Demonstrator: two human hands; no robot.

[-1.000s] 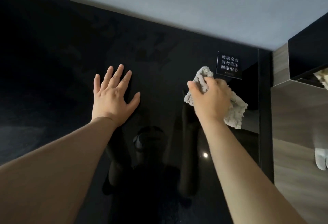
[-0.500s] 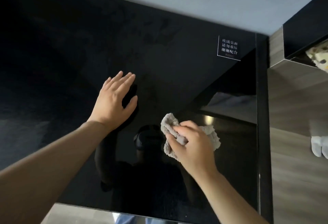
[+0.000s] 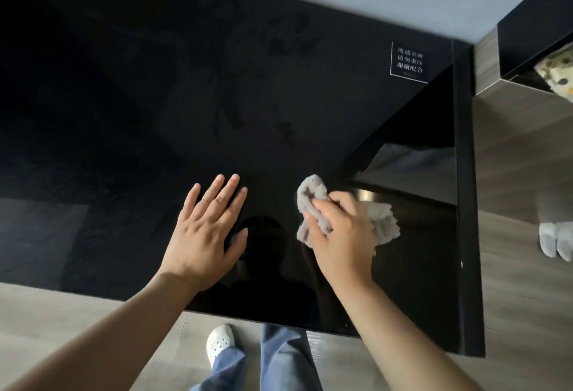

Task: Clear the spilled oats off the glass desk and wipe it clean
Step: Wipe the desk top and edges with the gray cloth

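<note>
A crumpled grey cloth (image 3: 312,193) is seen bunched on the glossy black glass bench (image 3: 130,117), near its front edge and towards the right. It is gripped in the curled fingers of the right hand (image 3: 342,237). The left hand (image 3: 203,235) is laid flat on the glass just beside it, fingers straight, apart from the cloth.

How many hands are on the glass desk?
2. The left hand lies flat on the glass desk near its front edge; the right hand, beside it, grips a grey cloth on the glass. None seems hidden.
</note>
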